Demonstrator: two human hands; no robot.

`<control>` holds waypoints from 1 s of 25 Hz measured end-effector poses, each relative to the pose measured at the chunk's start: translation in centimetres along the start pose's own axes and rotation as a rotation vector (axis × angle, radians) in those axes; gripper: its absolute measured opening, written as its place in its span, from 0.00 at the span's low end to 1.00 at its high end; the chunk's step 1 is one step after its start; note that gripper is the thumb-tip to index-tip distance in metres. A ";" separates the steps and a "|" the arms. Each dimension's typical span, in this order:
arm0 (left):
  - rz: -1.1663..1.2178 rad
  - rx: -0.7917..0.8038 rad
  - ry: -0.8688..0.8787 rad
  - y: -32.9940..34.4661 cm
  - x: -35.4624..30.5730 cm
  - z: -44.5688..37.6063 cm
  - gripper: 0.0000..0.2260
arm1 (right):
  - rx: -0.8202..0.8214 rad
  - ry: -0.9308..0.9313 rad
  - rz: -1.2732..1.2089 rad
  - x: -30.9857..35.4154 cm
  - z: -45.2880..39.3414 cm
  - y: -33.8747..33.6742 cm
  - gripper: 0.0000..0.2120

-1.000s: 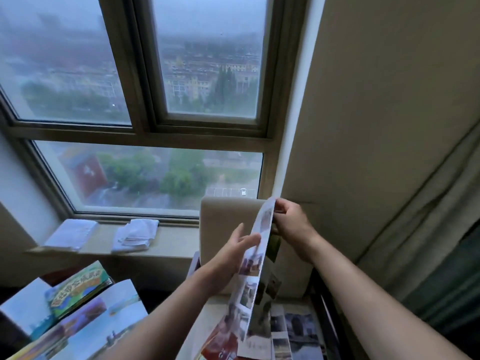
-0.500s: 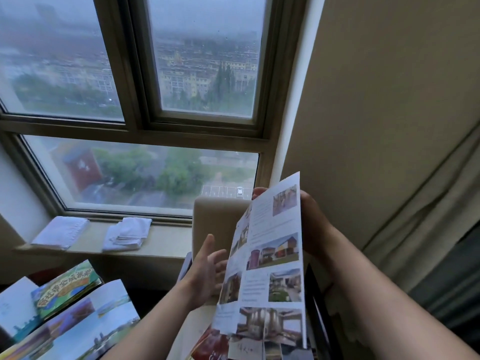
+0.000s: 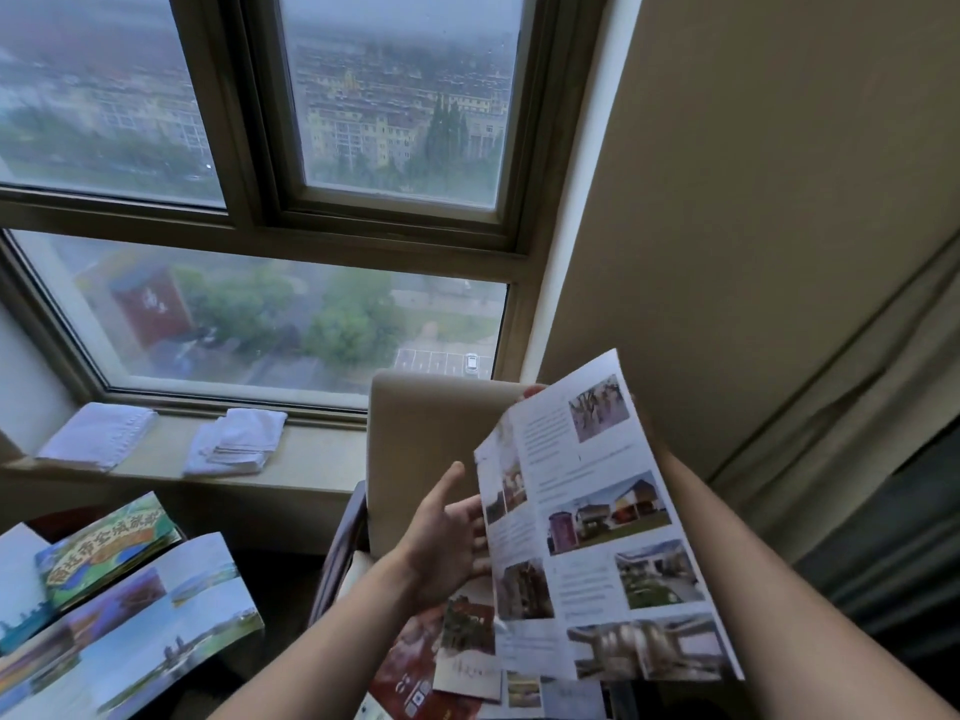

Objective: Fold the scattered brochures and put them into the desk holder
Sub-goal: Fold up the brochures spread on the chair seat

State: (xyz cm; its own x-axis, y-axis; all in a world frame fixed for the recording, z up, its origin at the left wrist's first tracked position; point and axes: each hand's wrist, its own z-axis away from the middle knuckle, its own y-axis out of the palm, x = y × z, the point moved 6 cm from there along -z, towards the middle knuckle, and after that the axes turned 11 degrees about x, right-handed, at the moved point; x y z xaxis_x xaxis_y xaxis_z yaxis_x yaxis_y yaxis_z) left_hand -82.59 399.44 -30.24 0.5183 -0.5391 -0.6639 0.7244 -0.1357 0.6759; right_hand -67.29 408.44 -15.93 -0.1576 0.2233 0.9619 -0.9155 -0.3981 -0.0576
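Observation:
A white brochure (image 3: 597, 517) with house photos is held up in front of me, partly unfolded, its printed side facing me. My right hand (image 3: 534, 391) grips it from behind; only fingertips show at the top edge. My left hand (image 3: 447, 537) is open, palm toward the brochure, fingers at its left panel. More brochures lie below: a red one (image 3: 426, 662) under my hands, a green one (image 3: 104, 548) and a long landscape one (image 3: 150, 610) at the lower left. No desk holder can be made out.
A beige chair back (image 3: 421, 449) stands behind my hands, below the window. Two stacks of folded white towels (image 3: 98, 433) (image 3: 236, 441) rest on the windowsill. A beige wall and a curtain (image 3: 831, 397) close off the right side.
The brochure has turned from edge-on to face me and spread wider. My left hand has let go of it and now hovers open beside its left panel.

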 end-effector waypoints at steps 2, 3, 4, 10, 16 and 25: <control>-0.010 0.003 0.058 1.0 -0.6 -0.1 0.21 | -0.026 -0.049 0.045 -0.5 0.1 -0.9 0.15; 0.027 0.023 0.075 1.4 -1.2 0.1 0.18 | -0.035 -0.064 0.070 -0.8 0.5 -0.9 0.11; 0.085 0.070 0.105 2.0 -1.9 0.5 0.16 | -0.062 -0.049 0.161 -1.4 0.7 -1.1 0.07; 0.049 -0.047 0.268 5.3 -5.7 3.3 0.26 | -0.228 0.024 0.610 -3.9 0.4 -0.9 0.06; -0.271 -0.186 0.234 6.7 -4.2 5.0 0.24 | -0.314 0.095 0.713 -4.8 -0.3 0.2 0.11; -0.097 0.060 0.158 -3.7 -5.1 9.9 0.34 | -0.215 0.137 0.950 -6.2 -1.9 -0.3 0.05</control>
State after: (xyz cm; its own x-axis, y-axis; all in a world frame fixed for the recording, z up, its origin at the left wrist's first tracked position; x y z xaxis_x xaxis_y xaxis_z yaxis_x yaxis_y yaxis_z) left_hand -92.45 394.47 -26.19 0.5153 -0.3845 -0.7659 0.7488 -0.2326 0.6206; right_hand -66.77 408.83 -22.33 -0.8922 0.0003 0.4517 -0.4312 -0.2980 -0.8516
